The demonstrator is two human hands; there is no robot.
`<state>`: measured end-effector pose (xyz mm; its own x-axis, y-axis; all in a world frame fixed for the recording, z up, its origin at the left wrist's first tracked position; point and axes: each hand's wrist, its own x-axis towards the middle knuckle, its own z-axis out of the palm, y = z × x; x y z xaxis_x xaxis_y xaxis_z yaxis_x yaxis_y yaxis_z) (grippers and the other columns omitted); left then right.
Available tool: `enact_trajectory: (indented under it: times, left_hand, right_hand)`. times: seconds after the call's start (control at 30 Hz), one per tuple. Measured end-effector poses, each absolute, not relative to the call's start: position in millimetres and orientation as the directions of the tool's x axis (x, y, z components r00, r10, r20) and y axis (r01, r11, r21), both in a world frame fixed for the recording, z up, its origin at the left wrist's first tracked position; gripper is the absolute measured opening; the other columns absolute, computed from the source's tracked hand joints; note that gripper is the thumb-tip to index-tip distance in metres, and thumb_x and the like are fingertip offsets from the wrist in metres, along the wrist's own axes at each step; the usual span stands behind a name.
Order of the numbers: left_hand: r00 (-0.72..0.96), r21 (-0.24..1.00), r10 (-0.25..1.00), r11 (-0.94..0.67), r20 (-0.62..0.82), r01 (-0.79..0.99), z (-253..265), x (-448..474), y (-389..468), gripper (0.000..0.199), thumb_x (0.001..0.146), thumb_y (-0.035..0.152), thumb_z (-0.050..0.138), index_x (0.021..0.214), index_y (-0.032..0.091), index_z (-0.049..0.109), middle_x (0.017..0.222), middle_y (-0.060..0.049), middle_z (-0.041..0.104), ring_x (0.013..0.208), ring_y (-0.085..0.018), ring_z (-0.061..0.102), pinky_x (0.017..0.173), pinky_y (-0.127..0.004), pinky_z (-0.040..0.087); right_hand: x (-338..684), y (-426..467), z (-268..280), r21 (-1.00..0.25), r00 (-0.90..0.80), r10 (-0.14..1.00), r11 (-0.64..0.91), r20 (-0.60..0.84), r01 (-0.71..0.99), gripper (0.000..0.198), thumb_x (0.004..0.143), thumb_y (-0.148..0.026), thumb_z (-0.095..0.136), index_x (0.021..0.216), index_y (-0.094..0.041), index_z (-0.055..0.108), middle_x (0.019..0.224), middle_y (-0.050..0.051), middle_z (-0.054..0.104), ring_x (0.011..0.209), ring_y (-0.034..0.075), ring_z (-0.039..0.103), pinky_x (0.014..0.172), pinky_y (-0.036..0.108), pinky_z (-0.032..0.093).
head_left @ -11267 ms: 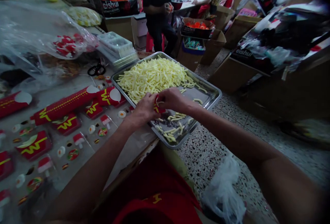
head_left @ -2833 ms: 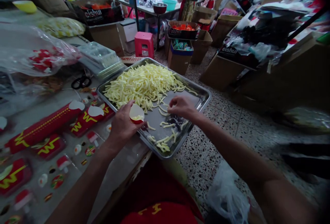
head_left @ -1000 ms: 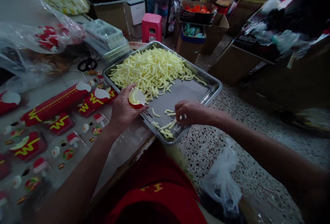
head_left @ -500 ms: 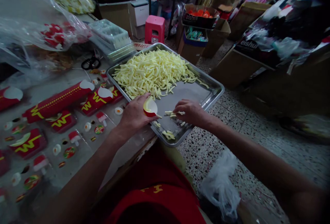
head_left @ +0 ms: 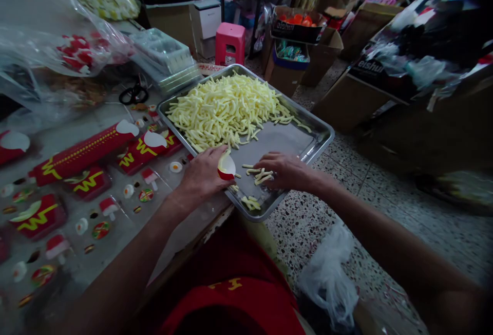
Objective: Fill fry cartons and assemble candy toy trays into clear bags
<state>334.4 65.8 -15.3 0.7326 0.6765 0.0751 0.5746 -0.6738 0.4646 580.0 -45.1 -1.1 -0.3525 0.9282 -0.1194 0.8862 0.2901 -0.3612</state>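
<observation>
My left hand [head_left: 200,174] is closed around a small red fries box [head_left: 226,166] with a white inner back, and a few pale sticks show in its mouth. Below it is a metal tray [head_left: 283,140] with a big heap of pale yellow toy-like French fries [head_left: 227,106] at its far side. Low over the tray's near part, my right hand [head_left: 283,170] has its fingers spread loosely, touching a few loose fries [head_left: 263,177]. Its thumb is mostly hidden. Another little pile of fries [head_left: 251,202] lies in the near corner.
On the table to the left are filled red boxes [head_left: 38,217], a long stack of nested red boxes [head_left: 82,155] and small food-shaped pieces [head_left: 101,230]. Black scissors [head_left: 133,93] and clear plastic trays [head_left: 164,52] lie behind. A pink stool [head_left: 230,42] and cardboard boxes [head_left: 370,88] stand beyond.
My right hand has loosened from a pinch on some fries, and those sticks now lie spread under its fingers. The left hand keeps the fries box, tilted slightly differently.
</observation>
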Motion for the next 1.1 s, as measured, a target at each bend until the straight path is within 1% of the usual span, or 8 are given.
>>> enact_trajectory:
  times: [0.07, 0.17, 0.37, 0.43, 0.57, 0.73, 0.93, 1.1]
  left_hand:
    - [0.735, 0.453, 0.674, -0.679, 0.074, 0.577, -13.2, 335.4, 65.0, 0.088, 0.067, 0.046, 0.086, 0.142, 0.017, 0.050, 0.138, -0.015, 0.060, 0.125, -0.033, 0.058, 0.106, -0.043, 0.046]
    - [0.744, 0.421, 0.666, -0.691, 0.053, 0.588, -10.5, 342.1, 61.6, 0.087, 0.067, 0.045, 0.086, 0.141, 0.018, 0.051, 0.134, -0.014, 0.062, 0.122, -0.032, 0.059, 0.104, -0.042, 0.047]
    - [0.791, 0.294, 0.611, -0.753, -0.019, 0.589, -13.8, 365.3, 58.8, 0.085, 0.064, 0.040, 0.088, 0.138, 0.017, 0.052, 0.126, -0.015, 0.063, 0.115, -0.033, 0.061, 0.098, -0.041, 0.049]
    - [0.787, 0.250, 0.616, -0.756, -0.037, 0.604, -16.0, 371.8, 59.6, 0.085, 0.063, 0.040, 0.089, 0.136, 0.016, 0.053, 0.123, -0.016, 0.064, 0.112, -0.034, 0.062, 0.096, -0.041, 0.049]
    - [0.775, 0.265, 0.632, -0.745, -0.014, 0.612, -21.6, 380.9, 58.3, 0.085, 0.062, 0.039, 0.090, 0.135, 0.016, 0.054, 0.120, -0.015, 0.065, 0.109, -0.033, 0.063, 0.094, -0.041, 0.050]
    - [0.680, 0.427, 0.721, -0.662, 0.135, 0.616, -31.2, 383.8, 50.3, 0.070, 0.069, 0.028, 0.082, 0.132, 0.016, 0.055, 0.120, -0.012, 0.065, 0.113, -0.029, 0.061, 0.100, -0.040, 0.047]
    - [0.523, 0.614, 0.784, -0.602, 0.334, 0.511, -42.2, 370.6, 45.1, 0.073, 0.068, 0.018, 0.076, 0.136, 0.016, 0.050, 0.124, -0.014, 0.063, 0.115, -0.029, 0.059, 0.103, -0.046, 0.047]
    - [0.331, 0.680, 0.818, -0.575, 0.471, 0.455, -43.6, 355.2, 33.1, 0.068, 0.074, 0.016, 0.071, 0.139, 0.017, 0.047, 0.123, -0.013, 0.062, 0.116, -0.029, 0.058, 0.104, -0.048, 0.047]
  right_hand:
    - [574.9, -42.7, -0.2, -0.304, -0.305, 0.937, 0.244, -0.173, 0.921, 0.049, 0.079, -0.022, 0.074, 0.127, -0.020, 0.065, 0.114, 0.010, 0.066, 0.097, 0.022, 0.063, 0.081, 0.030, 0.046]
    - [565.7, -34.5, -10.1, -0.268, -0.217, 0.948, 0.152, -0.232, 0.951, 0.022, 0.083, -0.022, 0.066, 0.103, -0.018, 0.074, 0.102, 0.009, 0.068, 0.083, 0.018, 0.062, 0.072, 0.027, 0.042]
    - [557.3, -16.7, -37.9, -0.217, 0.117, 0.984, -0.145, -0.135, 0.965, 0.017, 0.072, -0.027, 0.067, 0.084, -0.018, 0.075, 0.080, 0.007, 0.071, 0.069, 0.017, 0.060, 0.059, 0.028, 0.032]
    - [558.6, -13.1, -39.5, -0.300, 0.235, 0.964, -0.263, -0.126, 0.917, 0.018, 0.069, -0.029, 0.070, 0.080, -0.017, 0.075, 0.072, 0.005, 0.070, 0.065, 0.017, 0.059, 0.056, 0.028, 0.031]
    - [555.3, -7.4, -38.6, -0.661, 0.372, 0.897, -0.431, -0.239, 0.614, 0.018, 0.067, -0.031, 0.069, 0.076, -0.016, 0.074, 0.059, 0.000, 0.064, 0.056, 0.013, 0.055, 0.051, 0.024, 0.031]
    - [526.2, -0.4, -31.8, -0.760, 0.345, 0.937, -0.258, -0.048, 0.596, 0.011, 0.072, -0.023, 0.064, 0.069, -0.015, 0.072, 0.060, -0.001, 0.062, 0.056, 0.010, 0.049, 0.053, 0.023, 0.031]
    - [503.1, 1.6, 1.8, -0.748, -0.143, 0.986, 0.156, 0.082, 0.645, 0.023, 0.081, -0.010, 0.052, 0.070, -0.015, 0.072, 0.066, -0.001, 0.056, 0.068, 0.012, 0.049, 0.067, 0.024, 0.037]
    - [481.8, -2.0, 14.0, -0.626, 0.066, 0.959, 0.128, 0.276, 0.769, 0.011, 0.080, -0.022, 0.070, 0.082, -0.025, 0.080, 0.072, 0.000, 0.053, 0.071, 0.014, 0.052, 0.067, 0.027, 0.038]
